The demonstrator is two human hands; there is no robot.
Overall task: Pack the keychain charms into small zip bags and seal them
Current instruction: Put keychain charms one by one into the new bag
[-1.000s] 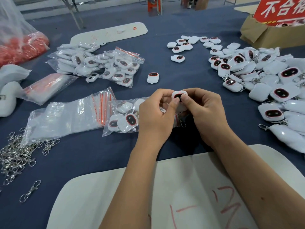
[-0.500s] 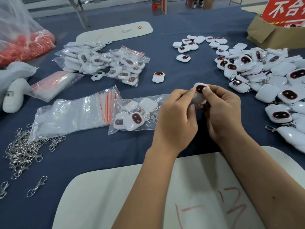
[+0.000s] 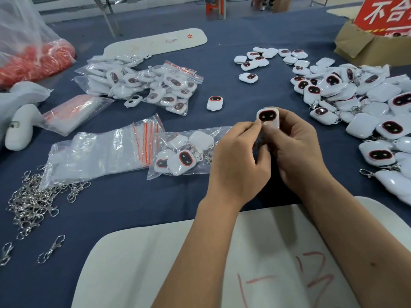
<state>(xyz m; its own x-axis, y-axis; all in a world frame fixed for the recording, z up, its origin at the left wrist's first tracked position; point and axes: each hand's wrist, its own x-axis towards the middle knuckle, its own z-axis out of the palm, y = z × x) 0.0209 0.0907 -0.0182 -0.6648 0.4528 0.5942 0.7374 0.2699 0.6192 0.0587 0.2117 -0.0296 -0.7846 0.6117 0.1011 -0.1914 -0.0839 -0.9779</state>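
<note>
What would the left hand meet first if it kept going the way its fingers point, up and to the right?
The left hand already pinches the white charm that the right hand also holds, so it would meet that first. Beyond it lies bare blue cloth, though depth is hard to judge.

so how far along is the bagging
Partly done. Several filled bags lie at the far left, and one open bag by the hands already holds a few charms. The left hand and right hand hold one charm. A big loose pile on the right remains.
</note>
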